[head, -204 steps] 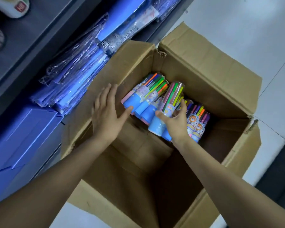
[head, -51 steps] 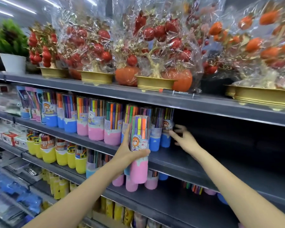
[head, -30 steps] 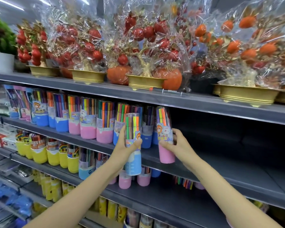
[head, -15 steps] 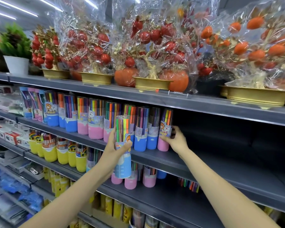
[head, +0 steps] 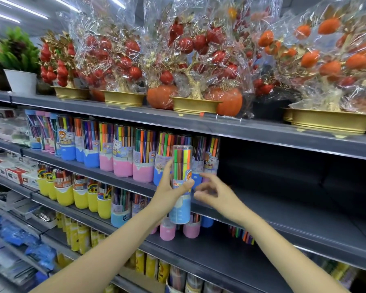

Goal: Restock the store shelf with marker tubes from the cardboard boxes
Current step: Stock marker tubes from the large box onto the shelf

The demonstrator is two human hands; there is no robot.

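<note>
My left hand (head: 168, 192) grips a clear marker tube with a blue base (head: 181, 187) and holds it upright in front of the middle shelf (head: 283, 210). My right hand (head: 215, 194) hovers just right of that tube with fingers loosely spread, holding nothing. A row of marker tubes with pink and blue bases (head: 123, 153) stands on the shelf. The row ends at a pink-based tube (head: 211, 157), partly hidden behind my fingers. The cardboard box is out of view.
Right of the row the middle shelf is bare and dark. Wrapped fruit-tree ornaments in gold bowls (head: 194, 104) line the upper shelf. Yellow-based tubes (head: 80, 193) and a few pink and blue ones (head: 167, 231) stand on the shelf below.
My right hand has let go of the pink-based tube, which stands at the row's right end, and has drawn back toward the blue-based tube in my left hand.
</note>
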